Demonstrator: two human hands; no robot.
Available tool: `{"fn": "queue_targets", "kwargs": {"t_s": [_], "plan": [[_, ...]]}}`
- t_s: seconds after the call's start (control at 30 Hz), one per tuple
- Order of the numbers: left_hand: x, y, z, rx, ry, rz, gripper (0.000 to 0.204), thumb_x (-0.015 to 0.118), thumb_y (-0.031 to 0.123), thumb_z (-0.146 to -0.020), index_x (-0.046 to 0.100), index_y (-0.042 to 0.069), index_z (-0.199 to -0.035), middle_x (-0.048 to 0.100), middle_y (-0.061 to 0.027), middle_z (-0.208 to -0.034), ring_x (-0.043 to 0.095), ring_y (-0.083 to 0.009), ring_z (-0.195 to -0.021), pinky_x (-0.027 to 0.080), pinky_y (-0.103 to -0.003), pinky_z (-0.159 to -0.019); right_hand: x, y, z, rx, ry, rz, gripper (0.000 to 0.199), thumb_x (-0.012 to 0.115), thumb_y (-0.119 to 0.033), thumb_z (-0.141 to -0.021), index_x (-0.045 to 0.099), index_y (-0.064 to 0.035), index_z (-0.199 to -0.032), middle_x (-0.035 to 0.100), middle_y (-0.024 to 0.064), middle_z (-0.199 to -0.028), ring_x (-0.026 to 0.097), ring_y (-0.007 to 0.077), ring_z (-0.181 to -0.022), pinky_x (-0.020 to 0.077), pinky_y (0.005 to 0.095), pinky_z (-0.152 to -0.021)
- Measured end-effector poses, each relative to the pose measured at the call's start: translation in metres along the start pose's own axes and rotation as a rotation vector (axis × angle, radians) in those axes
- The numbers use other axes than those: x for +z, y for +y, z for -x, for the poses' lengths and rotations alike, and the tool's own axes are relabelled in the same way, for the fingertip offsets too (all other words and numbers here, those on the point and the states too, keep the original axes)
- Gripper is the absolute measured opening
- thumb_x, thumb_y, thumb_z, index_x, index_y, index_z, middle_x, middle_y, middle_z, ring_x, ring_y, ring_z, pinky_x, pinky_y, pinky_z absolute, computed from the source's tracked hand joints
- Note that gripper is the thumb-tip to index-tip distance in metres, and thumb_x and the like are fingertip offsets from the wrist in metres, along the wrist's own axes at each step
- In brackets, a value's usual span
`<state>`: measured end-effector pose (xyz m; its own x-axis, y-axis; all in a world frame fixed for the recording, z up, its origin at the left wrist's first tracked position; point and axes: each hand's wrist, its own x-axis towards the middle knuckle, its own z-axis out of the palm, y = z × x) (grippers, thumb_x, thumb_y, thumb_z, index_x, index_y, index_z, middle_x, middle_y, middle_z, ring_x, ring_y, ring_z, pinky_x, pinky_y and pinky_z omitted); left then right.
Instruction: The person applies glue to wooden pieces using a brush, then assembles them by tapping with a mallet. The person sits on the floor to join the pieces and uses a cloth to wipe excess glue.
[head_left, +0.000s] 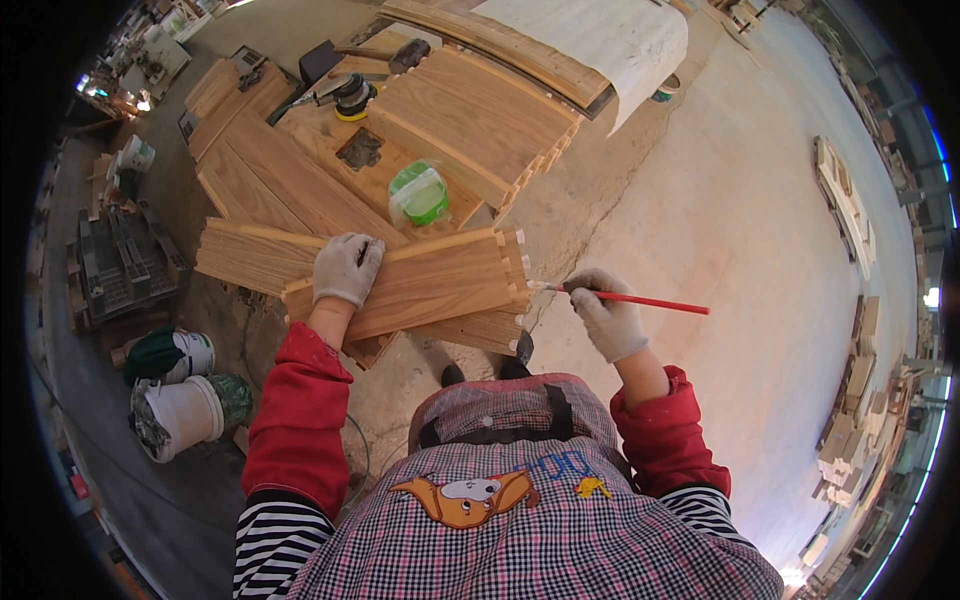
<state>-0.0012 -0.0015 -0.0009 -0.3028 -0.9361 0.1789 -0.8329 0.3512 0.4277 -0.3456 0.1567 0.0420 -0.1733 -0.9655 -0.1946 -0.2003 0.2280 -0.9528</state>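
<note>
My left hand [349,268], in a pale work glove, grips the upper edge of a wooden board [430,288] with notched ends. A second wooden board [258,252] lies partly beneath it on the left. My right hand [606,312], gloved too, is closed round a thin brush [655,301] with a red handle. The brush tip is whitish and meets or nearly meets the board's right end, where several notches carry white stuff. Just beyond the board sits a green tub [420,193] with a plastic bag about it.
A stack of notched wooden panels [470,115] lies on the bench farther off, beside a round sander [352,94]. Buckets [185,415] stand on the floor at the left. Timber piles [848,390] line the right side. A white sheet [600,45] covers boards at the back.
</note>
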Motion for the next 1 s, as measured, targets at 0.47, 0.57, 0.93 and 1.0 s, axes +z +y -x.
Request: {"fn": "queue_targets", "kwargs": {"t_s": [0.47,0.57,0.93,1.0], "plan": [[-0.001,0.0,0.001,-0.01,-0.008,0.002,0.026,0.06,0.031,-0.087,0.068,0.007,-0.083,0.066,-0.0113,-0.088,0.06,-0.0331,-0.088,0.047,-0.043,-0.078,0.005,0.029,-0.003,0.214,0.259,-0.562,0.024,0.053,-0.023,-0.095,0.057,0.0007,-0.098,0.062,0.0099,-0.078,0.061,0.0171,-0.062,0.0533,0.0301,-0.055],[-0.002,0.001,0.0,0.002,-0.008,-0.006,0.026,0.06,0.031,-0.087,0.068,0.007,-0.082,0.066,-0.0114,-0.088,0.06,-0.0331,-0.088,0.048,-0.043,-0.077,0.009,0.033,-0.005,0.187,0.224,-0.535,0.024,0.052,-0.024,-0.095,0.058,0.0001,-0.098,0.062,0.0102,-0.077,0.061,0.0179,-0.061,0.0542,0.0316,-0.056],[-0.007,0.006,0.0,-0.022,-0.027,-0.012,0.029,0.057,0.033,-0.088,0.069,0.007,-0.084,0.066,-0.0113,-0.088,0.06,-0.0327,-0.089,0.047,-0.042,-0.079,0.022,0.03,-0.02,0.139,0.201,-0.625,0.018,0.054,-0.02,-0.095,0.057,-0.0018,-0.096,0.061,0.0079,-0.08,0.059,0.0143,-0.064,0.0514,0.0289,-0.057],[-0.007,0.006,0.001,-0.025,-0.026,-0.011,0.029,0.057,0.033,-0.088,0.069,0.007,-0.084,0.066,-0.0112,-0.089,0.06,-0.0325,-0.089,0.047,-0.042,-0.08,0.015,0.032,-0.022,0.157,0.214,-0.587,0.019,0.054,-0.02,-0.095,0.057,-0.0017,-0.096,0.061,0.0081,-0.081,0.06,0.0148,-0.064,0.0515,0.0291,-0.058]]}}
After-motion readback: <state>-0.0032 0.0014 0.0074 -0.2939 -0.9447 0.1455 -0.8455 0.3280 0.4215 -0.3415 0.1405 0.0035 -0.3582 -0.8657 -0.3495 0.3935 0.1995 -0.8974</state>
